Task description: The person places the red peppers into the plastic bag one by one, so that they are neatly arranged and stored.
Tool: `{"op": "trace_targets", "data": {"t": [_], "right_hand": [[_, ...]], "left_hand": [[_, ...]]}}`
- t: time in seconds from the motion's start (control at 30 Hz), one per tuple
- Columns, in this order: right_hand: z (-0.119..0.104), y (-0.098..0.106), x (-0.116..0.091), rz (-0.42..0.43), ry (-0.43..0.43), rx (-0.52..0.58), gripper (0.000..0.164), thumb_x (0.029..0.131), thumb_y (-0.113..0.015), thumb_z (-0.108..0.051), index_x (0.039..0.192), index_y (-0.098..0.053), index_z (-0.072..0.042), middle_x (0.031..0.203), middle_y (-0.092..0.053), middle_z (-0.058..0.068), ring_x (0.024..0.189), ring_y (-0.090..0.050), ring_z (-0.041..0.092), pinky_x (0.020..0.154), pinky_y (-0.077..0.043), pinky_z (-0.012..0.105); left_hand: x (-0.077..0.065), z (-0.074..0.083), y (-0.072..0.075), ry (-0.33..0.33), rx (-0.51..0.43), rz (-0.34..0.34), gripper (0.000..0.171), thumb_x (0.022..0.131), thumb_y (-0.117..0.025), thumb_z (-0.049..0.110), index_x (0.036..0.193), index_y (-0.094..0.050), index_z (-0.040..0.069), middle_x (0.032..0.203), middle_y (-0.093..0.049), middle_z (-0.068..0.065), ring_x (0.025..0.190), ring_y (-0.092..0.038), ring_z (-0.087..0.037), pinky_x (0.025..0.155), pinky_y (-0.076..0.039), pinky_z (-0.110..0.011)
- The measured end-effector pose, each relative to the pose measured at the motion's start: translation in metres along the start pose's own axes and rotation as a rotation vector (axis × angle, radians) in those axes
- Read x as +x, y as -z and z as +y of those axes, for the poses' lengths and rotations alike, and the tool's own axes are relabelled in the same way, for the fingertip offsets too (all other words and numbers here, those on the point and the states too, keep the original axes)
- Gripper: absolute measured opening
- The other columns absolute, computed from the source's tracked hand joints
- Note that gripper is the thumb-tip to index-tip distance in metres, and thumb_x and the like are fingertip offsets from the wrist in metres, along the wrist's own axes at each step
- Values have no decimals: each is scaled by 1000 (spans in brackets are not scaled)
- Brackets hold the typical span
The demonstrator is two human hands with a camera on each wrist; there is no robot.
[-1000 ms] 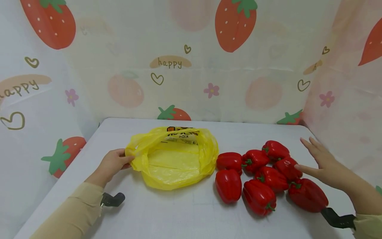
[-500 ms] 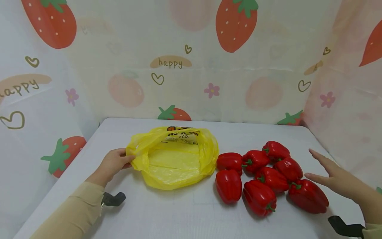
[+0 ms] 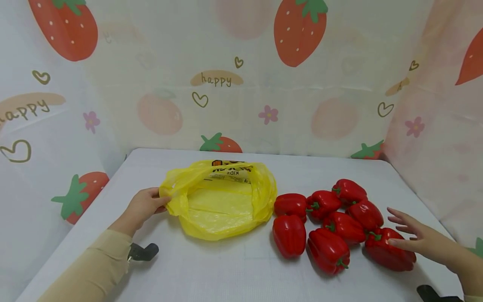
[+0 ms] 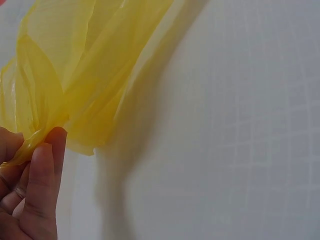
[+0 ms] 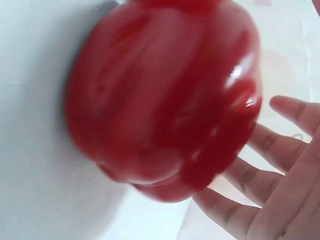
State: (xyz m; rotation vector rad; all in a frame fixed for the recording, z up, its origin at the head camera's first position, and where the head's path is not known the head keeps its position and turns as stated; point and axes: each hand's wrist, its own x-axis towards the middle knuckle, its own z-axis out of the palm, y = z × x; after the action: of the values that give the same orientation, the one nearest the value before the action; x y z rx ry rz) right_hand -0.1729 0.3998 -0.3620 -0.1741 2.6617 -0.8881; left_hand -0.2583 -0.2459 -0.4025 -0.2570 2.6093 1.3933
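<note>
Left grip [image 3: 143,206] pinches the left edge of a yellow plastic bag [image 3: 216,231], thumb against fingers; the bag lies on the white desk [image 3: 226,272], its mouth spread wide. Right grip [image 3: 426,241] is loosely spread, with nothing held, beside the rightmost red pepper [image 3: 388,258]; whether its fingertips touch, I cannot tell. Seven more red peppers [image 3: 344,227] cluster between that one and the bag.

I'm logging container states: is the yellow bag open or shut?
Open: the yellow bag gapes, inside visible, rim pinched by the left hand.
</note>
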Motion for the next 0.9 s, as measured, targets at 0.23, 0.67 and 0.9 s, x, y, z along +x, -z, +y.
{"op": "trace_targets", "data": {"t": [0.23, 0.67, 0.9], "right_hand": [[10, -5, 0, -81, -97, 73, 92, 82, -66, -33, 142, -7, 3, 131, -23, 40, 111, -34, 53, 71, -53, 48], [22, -12, 4, -87, -143, 76, 95, 78, -71, -32, 141, -11, 5, 130, -26, 39, 108, -36, 49, 73, -52, 49], [29, -11, 3, -63, -143, 90, 99, 72, -75, -34, 139, -14, 4, 128, -29, 36, 107, -38, 46, 73, -53, 46]], "left_hand": [[-1, 0, 0, -9, -5, -1, 46, 89, -59, 31, 123, -51, 1, 107, -59, -12, 84, -57, -19, 78, -52, -28], [0, -3, -1, -41, -29, -10, 41, 90, -59, 28, 120, -54, 0, 104, -60, -12, 81, -57, -17, 75, -53, -25], [0, -2, -2, -40, -24, -9, 40, 89, -59, 27, 119, -54, 0, 103, -60, -12, 82, -58, -17, 74, -52, -24]]}}
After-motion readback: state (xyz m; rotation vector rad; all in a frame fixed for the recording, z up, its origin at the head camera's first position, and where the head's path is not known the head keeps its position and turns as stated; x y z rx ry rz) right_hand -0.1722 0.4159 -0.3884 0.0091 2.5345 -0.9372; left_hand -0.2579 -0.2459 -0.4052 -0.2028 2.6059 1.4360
